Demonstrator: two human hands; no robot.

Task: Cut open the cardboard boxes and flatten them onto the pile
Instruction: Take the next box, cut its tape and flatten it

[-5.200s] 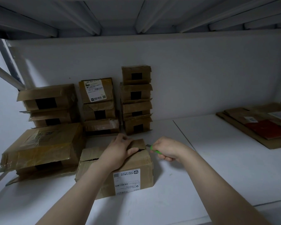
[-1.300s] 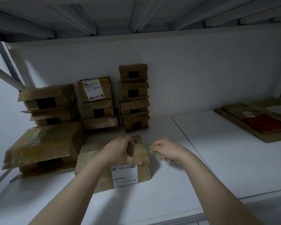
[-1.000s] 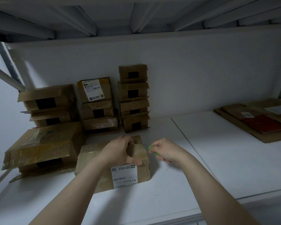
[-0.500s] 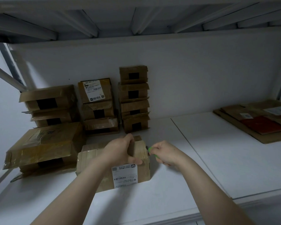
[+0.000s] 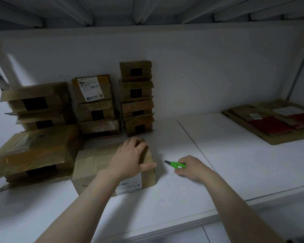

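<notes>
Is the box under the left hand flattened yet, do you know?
Not flattened: the box stands full-height on the shelf, top closed under the left hand.

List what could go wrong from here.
1. The green cutter in the right hand points its tip at the left hand, whose thumb lies along the box edge nearest it; a slip might nick it.
2. The tall stack stands close behind the box; a shove could topple it.
</notes>
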